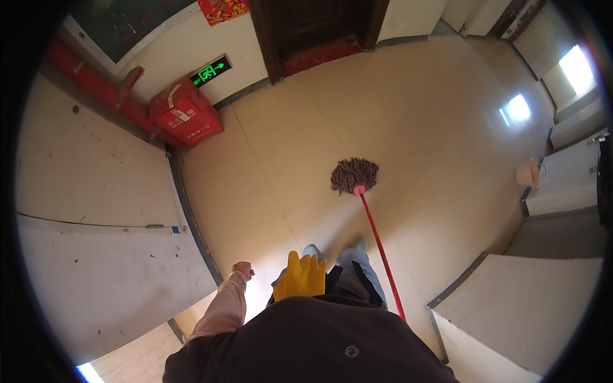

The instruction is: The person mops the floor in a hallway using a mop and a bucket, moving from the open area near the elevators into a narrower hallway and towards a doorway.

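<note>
My left hand hangs at my left side with its fingers curled and nothing visible in them. My right hand is out of view. A string mop lies ahead of my feet, its dark, damp-looking head spread on the tiled floor. From a pink socket the red mop handle slants back along my right side, where my torso hides its upper end. A yellow rubber glove hangs at the front of my waist, above my light-coloured shoes.
A red fire extinguisher box stands by the left wall, beside a red pipe and below a lit exit sign. Ahead is a dark wooden door. A small pinkish bucket sits along the right wall. White wall corners jut out nearby.
</note>
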Motion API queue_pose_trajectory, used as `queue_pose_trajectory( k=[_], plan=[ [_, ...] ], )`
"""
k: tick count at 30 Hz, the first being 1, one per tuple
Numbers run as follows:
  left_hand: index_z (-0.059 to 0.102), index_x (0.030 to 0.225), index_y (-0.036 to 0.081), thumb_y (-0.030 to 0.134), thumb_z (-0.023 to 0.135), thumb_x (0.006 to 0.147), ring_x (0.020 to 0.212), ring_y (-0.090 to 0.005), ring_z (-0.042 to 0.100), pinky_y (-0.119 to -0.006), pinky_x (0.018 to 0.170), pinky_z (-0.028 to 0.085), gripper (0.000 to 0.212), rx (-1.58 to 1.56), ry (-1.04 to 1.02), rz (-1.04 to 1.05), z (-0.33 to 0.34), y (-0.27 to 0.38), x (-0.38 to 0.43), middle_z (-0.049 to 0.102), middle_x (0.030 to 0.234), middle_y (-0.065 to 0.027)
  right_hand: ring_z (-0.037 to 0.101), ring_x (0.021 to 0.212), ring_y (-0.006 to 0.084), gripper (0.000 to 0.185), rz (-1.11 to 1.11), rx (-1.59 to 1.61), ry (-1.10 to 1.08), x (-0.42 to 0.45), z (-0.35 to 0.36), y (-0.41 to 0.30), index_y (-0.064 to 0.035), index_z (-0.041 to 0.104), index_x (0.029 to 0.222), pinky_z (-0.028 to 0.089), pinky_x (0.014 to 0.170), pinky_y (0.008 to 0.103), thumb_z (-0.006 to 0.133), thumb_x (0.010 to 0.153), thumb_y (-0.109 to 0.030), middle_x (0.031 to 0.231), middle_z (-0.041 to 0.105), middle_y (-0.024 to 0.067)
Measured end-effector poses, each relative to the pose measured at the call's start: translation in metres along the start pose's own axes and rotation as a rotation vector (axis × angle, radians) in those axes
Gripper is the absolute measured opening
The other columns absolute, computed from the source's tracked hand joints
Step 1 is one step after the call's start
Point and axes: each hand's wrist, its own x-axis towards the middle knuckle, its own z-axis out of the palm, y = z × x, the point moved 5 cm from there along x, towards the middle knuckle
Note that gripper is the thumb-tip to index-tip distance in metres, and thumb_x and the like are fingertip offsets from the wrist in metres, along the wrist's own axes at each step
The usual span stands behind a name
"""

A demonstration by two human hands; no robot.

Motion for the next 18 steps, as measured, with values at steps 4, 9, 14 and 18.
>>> queue_pose_trajectory(
  k=[4,9,14,18],
  plan=[
    [0.056,0.086,0.008,0.018,0.044,0.082,0.058,-0.0179,0.06,-0.032,0.048,0.048,0.016,0.028,-0.074,-0.052,0.024,0.021,0.006,0.06,0.068,-0.0081,0.057,0.073,0.0393,0.035,-0.117,-0.161,0.204,0.049,-0.061,-0.033,-0.0061,0.05,0.083,0.046,0.064,0.0465,0.051,0.075,-0.04,0.076,0.058,0.0214],
    [0.056,0.092,0.01,0.02,0.048,0.082,0.063,-0.0188,0.06,-0.033,0.052,0.048,0.016,0.034,-0.077,-0.134,0.044,0.042,0.013,0.061,0.076,-0.0089,0.057,0.069,0.0381,0.033,-0.335,-0.315,0.395,0.091,-0.225,-0.225,-0.0064,0.053,0.085,0.046,0.061,0.0488,0.048,0.079,-0.038,0.073,0.058,0.0187],
    [0.055,0.093,0.011,0.024,0.049,0.081,0.064,-0.018,0.06,-0.034,0.054,0.048,0.019,-0.164,0.002,-0.208,0.06,0.091,0.001,0.06,0.076,-0.0076,0.056,0.081,0.0373,0.03,-0.526,-0.149,0.327,0.167,-0.347,-0.44,-0.0074,0.054,0.083,0.046,0.069,0.0441,0.052,0.077,-0.037,0.082,0.06,0.0179],
    [0.055,0.096,0.009,0.021,0.048,0.082,0.066,-0.018,0.061,-0.032,0.055,0.049,0.019,-0.127,-0.012,-0.116,0.086,0.151,-0.012,0.061,0.078,-0.0078,0.061,0.071,0.0267,0.031,-0.639,-0.053,0.216,0.244,-0.39,-0.612,-0.0046,0.055,0.091,0.05,0.06,0.0344,0.053,0.079,-0.033,0.076,0.061,0.0159]
  ],
)
